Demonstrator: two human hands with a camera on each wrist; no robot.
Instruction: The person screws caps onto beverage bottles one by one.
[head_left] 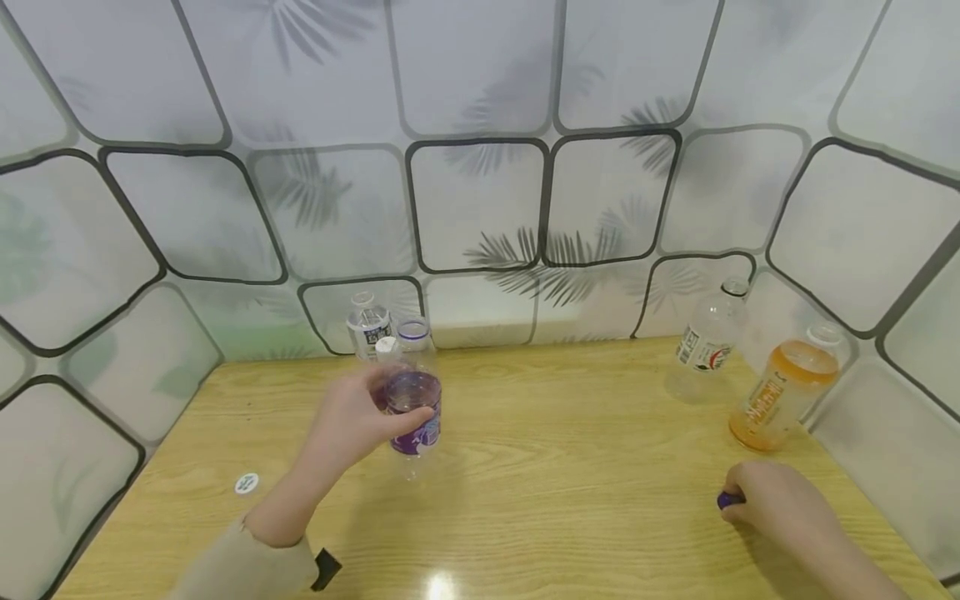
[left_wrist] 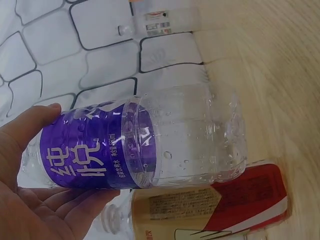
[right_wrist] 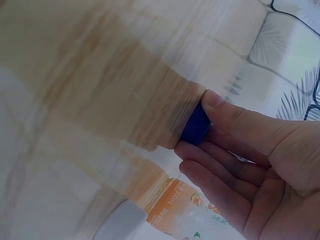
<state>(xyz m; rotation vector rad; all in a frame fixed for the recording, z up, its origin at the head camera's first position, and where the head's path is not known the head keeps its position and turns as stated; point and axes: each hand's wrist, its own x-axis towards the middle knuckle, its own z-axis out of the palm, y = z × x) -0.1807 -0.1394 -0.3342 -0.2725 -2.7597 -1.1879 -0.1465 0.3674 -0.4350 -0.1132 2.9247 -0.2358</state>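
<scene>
The left hand [head_left: 352, 425] is gripping the purple-labelled bottle [head_left: 414, 392] around its labelled waist, judged light, thin-walled and easily crushed, while the right hand [head_left: 776, 500] is pinching 1 purple cap [head_left: 727, 500].

Wooden table [head_left: 570, 467]. Left hand [head_left: 352, 421] grips purple-label bottle [head_left: 415, 392], uncapped. Right hand [head_left: 776, 500] pinches purple cap [head_left: 726, 500] at the table's right. Clear bottles [head_left: 367, 325] [head_left: 708, 342] and orange bottle [head_left: 783, 387] by the wall. White cap [head_left: 246, 482] lies left.
</scene>
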